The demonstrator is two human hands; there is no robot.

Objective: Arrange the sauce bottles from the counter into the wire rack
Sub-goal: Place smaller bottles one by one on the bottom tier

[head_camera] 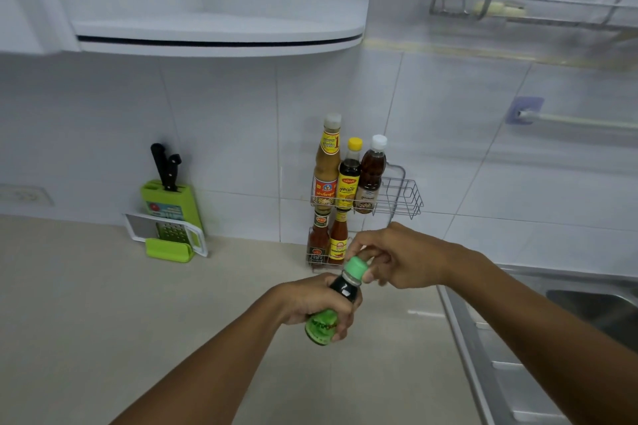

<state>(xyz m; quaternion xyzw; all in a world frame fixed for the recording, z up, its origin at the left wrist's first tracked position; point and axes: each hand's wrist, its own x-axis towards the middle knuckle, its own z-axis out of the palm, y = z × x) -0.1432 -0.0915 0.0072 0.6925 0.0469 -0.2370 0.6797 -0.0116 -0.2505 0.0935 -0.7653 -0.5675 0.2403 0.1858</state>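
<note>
- Right half of the white wire rack's [407, 197] upper tier stands open.
- Three tall sauce bottles [348, 176] crowd its left.
- Beige surface [103, 304] lies bare.

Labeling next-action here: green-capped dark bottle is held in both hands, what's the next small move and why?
Probably lift the dark sauce bottle with the green cap and label toward the open right end of the white wire rack's upper tier. The left hand grips its body, the right hand pinches the cap, and three bottles fill that tier's left side.
</note>
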